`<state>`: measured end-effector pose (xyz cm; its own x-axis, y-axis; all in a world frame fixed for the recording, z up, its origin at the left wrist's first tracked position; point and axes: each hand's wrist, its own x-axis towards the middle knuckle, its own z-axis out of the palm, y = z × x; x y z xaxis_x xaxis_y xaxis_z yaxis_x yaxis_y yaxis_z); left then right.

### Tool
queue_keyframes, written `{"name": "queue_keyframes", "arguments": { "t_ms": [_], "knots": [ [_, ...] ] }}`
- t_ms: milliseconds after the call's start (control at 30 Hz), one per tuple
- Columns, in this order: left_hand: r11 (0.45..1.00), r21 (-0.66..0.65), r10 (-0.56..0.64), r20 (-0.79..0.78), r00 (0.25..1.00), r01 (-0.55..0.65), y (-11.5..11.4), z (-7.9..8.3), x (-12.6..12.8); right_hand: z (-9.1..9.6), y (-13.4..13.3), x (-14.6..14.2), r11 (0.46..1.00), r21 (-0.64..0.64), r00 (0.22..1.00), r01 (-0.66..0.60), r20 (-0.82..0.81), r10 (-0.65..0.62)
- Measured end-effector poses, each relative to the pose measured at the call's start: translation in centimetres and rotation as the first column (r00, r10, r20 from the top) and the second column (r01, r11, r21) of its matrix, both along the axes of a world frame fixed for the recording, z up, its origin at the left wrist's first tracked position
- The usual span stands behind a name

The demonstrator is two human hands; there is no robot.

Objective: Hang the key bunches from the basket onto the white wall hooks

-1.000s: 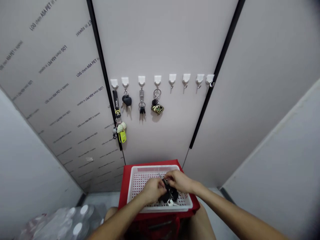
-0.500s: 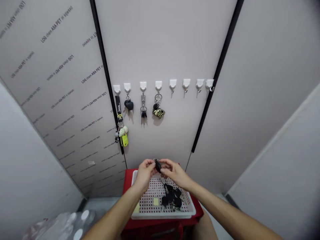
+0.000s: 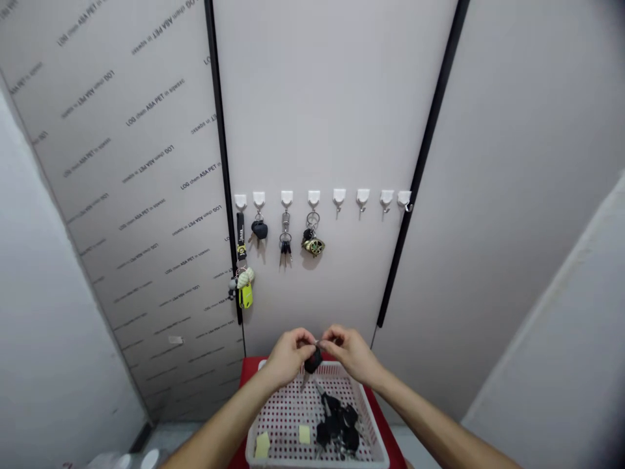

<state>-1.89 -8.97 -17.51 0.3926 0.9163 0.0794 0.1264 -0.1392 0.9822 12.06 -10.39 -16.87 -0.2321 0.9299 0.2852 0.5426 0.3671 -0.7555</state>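
Note:
A black-headed key (image 3: pixel 313 360) hangs blade down between my two hands, over the far part of a white perforated basket (image 3: pixel 258 417). My left hand (image 3: pixel 288 357) pinches it near its top. The fingers of my right hand (image 3: pixel 350 352) are pinched together close by, at what looks like a small metal ring (image 3: pixel 317 343) above the key's head. Below, a pile of black-headed keys (image 3: pixel 336 423) lies in the right part of the basket. Two pale yellow paper slips (image 3: pixel 304 434) lie in it too.
White hooks (image 3: pixel 338 198) run in a row along the wall panel. Keys hang on the left ones, among them a bunch with a lime-green tag (image 3: pixel 245 296) and one with a brass-coloured charm (image 3: pixel 313 247). The basket stands on a red surface (image 3: pixel 250 368).
The key has turned, so its blade now points down. My right hand's fingers have moved from the key's side to its ring. The view has tilted, and the hooks appear lower.

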Motion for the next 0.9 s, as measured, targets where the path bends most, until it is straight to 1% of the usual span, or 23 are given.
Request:
{"name": "queue_keyframes", "arguments": {
  "t_ms": [67, 133, 167, 233, 267, 333, 400, 467, 500, 567, 667, 767, 800, 900],
  "knots": [
    [0.999, 0.047, 0.001, -0.045, 0.999, 0.001, 0.2, 0.6, 0.1, 0.8, 0.2, 0.3, 1.000, -0.011, 1.000, -0.028, 0.003, 0.028],
    [0.989, 0.138, 0.067, -0.071, 0.995, -0.057, 0.4, 1.7, 0.3, 2.1, 0.6, 0.7, 0.999, 0.009, 0.999, -0.047, -0.007, 0.047],
    [0.975, 0.201, 0.114, -0.073, 0.991, -0.098, 0.5, 2.5, 0.5, 3.0, 0.8, 0.8, 0.999, 0.036, 0.999, -0.037, -0.016, 0.037],
    [0.927, 0.342, 0.187, -0.059, 0.981, -0.157, 0.8, 4.4, 1.1, 5.5, 1.6, 1.1, 0.994, 0.105, 0.999, 0.019, -0.050, -0.014],
    [0.897, 0.410, 0.201, -0.052, 0.978, -0.163, 1.0, 5.5, 1.5, 7.0, 2.0, 1.2, 0.989, 0.138, 0.996, 0.058, -0.079, -0.047],
    [0.833, 0.534, 0.207, -0.058, 0.977, -0.145, 1.4, 8.0, 2.2, 10.0, 3.1, 1.4, 0.972, 0.180, 0.979, 0.148, -0.164, -0.119],
    [0.763, 0.634, 0.241, -0.099, 0.966, -0.125, 2.0, 10.4, 3.0, 12.9, 4.4, 1.7, 0.951, 0.197, 0.945, 0.239, -0.273, -0.181],
    [0.707, 0.699, 0.300, -0.161, 0.940, -0.106, 2.6, 12.5, 3.7, 15.2, 5.8, 2.0, 0.927, 0.210, 0.901, 0.311, -0.375, -0.218],
    [0.690, 0.717, 0.330, -0.192, 0.924, -0.097, 3.0, 13.4, 4.1, 16.1, 6.5, 2.1, 0.914, 0.217, 0.881, 0.341, -0.412, -0.231],
    [0.676, 0.732, 0.378, -0.243, 0.894, -0.087, 3.6, 14.8, 4.7, 17.5, 7.9, 2.3, 0.887, 0.235, 0.852, 0.397, -0.454, -0.261],
    [0.680, 0.729, 0.416, -0.297, 0.859, -0.078, 4.2, 16.0, 5.4, 18.6, 9.8, 2.3, 0.846, 0.249, 0.832, 0.472, -0.442, -0.335],
    [0.675, 0.736, 0.421, -0.325, 0.847, -0.053, 4.4, 15.8, 5.5, 18.9, 10.6, 2.1, 0.821, 0.246, 0.819, 0.515, -0.422, -0.388],
    [0.673, 0.739, 0.419, -0.332, 0.845, -0.043, 4.4, 15.5, 5.5, 18.9, 10.7, 2.0, 0.824, 0.239, 0.818, 0.513, -0.426, -0.386],
    [0.681, 0.732, 0.412, -0.368, 0.834, -0.013, 4.4, 14.2, 5.0, 18.7, 10.6, 1.9, 0.861, 0.191, 0.813, 0.472, -0.472, -0.340]
  ]
}}
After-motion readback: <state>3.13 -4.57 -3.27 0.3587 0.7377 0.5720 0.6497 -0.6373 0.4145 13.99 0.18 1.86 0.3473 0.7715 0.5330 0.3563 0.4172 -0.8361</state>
